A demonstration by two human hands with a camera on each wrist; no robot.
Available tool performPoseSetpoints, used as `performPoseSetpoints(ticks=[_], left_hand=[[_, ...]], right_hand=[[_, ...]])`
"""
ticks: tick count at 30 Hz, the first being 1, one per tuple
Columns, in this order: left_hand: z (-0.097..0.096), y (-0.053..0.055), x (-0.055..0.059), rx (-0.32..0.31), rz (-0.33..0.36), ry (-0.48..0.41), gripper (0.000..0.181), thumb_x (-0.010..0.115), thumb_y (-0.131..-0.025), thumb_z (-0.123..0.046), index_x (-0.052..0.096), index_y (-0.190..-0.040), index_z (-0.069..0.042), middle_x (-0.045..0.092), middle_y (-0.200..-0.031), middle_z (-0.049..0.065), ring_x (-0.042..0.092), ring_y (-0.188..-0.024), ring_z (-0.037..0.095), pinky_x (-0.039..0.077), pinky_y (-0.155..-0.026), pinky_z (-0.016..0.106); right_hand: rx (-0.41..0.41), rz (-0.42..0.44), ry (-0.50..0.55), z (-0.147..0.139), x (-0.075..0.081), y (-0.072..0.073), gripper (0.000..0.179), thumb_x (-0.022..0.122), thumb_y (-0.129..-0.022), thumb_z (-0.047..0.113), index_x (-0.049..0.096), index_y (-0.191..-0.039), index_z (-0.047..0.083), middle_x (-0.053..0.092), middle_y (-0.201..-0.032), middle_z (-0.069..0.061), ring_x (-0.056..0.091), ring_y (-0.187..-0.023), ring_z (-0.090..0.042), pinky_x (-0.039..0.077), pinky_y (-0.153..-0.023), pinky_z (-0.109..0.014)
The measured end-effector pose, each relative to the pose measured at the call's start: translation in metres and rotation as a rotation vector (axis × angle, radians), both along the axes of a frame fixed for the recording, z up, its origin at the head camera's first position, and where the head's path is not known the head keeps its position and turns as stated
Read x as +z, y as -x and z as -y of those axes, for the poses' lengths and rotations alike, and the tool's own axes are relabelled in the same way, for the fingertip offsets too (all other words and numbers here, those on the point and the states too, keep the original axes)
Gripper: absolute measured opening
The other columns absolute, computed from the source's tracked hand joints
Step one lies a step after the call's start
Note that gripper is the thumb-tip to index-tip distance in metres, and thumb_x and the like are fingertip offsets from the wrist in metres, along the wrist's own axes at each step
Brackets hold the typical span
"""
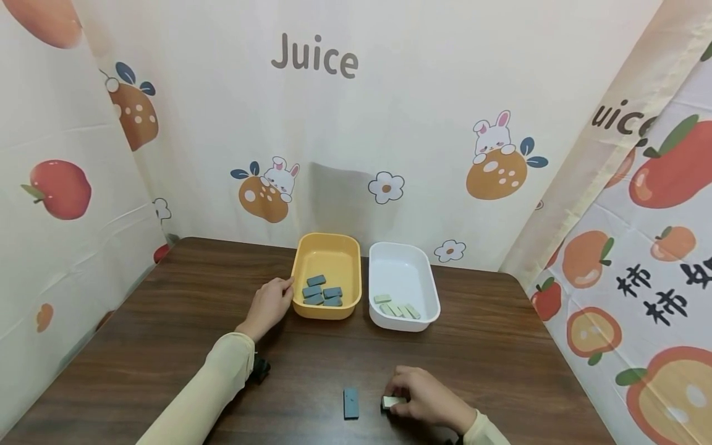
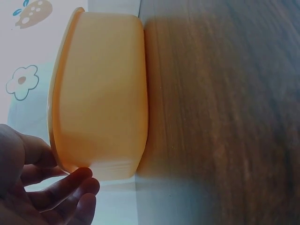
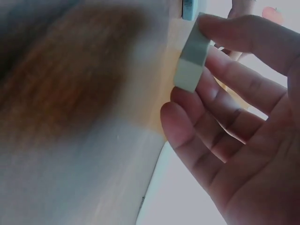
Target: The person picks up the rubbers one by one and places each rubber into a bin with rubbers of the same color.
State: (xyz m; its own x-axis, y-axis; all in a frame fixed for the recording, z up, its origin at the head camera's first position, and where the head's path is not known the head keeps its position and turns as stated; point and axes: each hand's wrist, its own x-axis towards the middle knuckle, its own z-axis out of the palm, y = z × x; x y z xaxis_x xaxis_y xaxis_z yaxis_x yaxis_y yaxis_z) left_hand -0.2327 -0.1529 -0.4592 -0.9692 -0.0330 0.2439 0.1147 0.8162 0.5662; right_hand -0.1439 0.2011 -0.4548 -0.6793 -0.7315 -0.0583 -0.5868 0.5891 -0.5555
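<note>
At the left side of the yellow tray (image 1: 327,314), my left hand (image 1: 269,307) holds the rim near its front corner. The left wrist view shows its fingers (image 2: 77,180) curled at the tray's corner. My right hand (image 1: 425,398), low over the front of the table, pinches a small pale green block (image 3: 192,61) between thumb and fingers. Just left of that hand a blue-grey block (image 1: 350,403) lies lengthwise on the tabletop. Several blue-grey blocks (image 1: 316,280) are in the yellow tray's near half. Pale green blocks (image 1: 413,311) lie at the near end of the white tray (image 1: 403,324).
Both trays stand side by side at the back of the dark wooden table (image 1: 311,352), close to a printed curtain (image 1: 423,74). A small black object (image 1: 260,369) shows beside the left sleeve (image 1: 214,377). Another curtain (image 1: 623,259) hangs along the right side.
</note>
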Motion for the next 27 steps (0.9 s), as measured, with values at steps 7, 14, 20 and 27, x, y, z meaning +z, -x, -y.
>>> performPoseSetpoints(ticks=[7, 14, 20, 27], left_hand=[[0.001, 0.001, 0.001, 0.011, 0.004, -0.005, 0.036, 0.053, -0.097, -0.014, 0.062, -0.129, -0.002, 0.069, -0.109, 0.016, 0.049, -0.064, 0.019, 0.041, -0.060, 0.030], [0.000, 0.001, 0.002, 0.012, 0.012, -0.006, 0.036, 0.053, -0.097, -0.014, 0.062, -0.130, -0.002, 0.068, -0.111, 0.017, 0.051, -0.067, 0.020, 0.043, -0.061, 0.032], [-0.001, 0.001, 0.001, 0.013, 0.021, -0.007, 0.036, 0.053, -0.097, -0.013, 0.061, -0.130, -0.001, 0.068, -0.110, 0.017, 0.050, -0.066, 0.019, 0.042, -0.060, 0.030], [-0.002, 0.000, 0.001, 0.009, 0.021, -0.012, 0.036, 0.052, -0.098, -0.014, 0.061, -0.131, -0.001, 0.068, -0.112, 0.018, 0.050, -0.067, 0.019, 0.041, -0.061, 0.030]], right_hand=[[-0.006, -0.081, 0.034, 0.002, 0.003, 0.008, 0.012, 0.079, -0.076, 0.011, 0.071, -0.085, 0.015, 0.053, -0.080, 0.011, 0.044, -0.070, 0.004, 0.042, -0.062, -0.014], [-0.041, -0.118, 0.058, 0.003, 0.014, 0.018, 0.011, 0.078, -0.077, 0.010, 0.071, -0.085, 0.012, 0.053, -0.079, 0.008, 0.047, -0.069, 0.001, 0.043, -0.061, -0.016], [-0.098, -0.122, 0.099, -0.002, 0.025, 0.028, 0.012, 0.077, -0.078, 0.006, 0.072, -0.087, 0.012, 0.055, -0.080, 0.007, 0.052, -0.071, -0.004, 0.045, -0.063, -0.017], [-0.110, -0.151, 0.139, -0.010, 0.036, 0.043, 0.013, 0.077, -0.078, 0.004, 0.070, -0.087, 0.011, 0.059, -0.082, 0.005, 0.054, -0.072, -0.004, 0.047, -0.063, -0.019]])
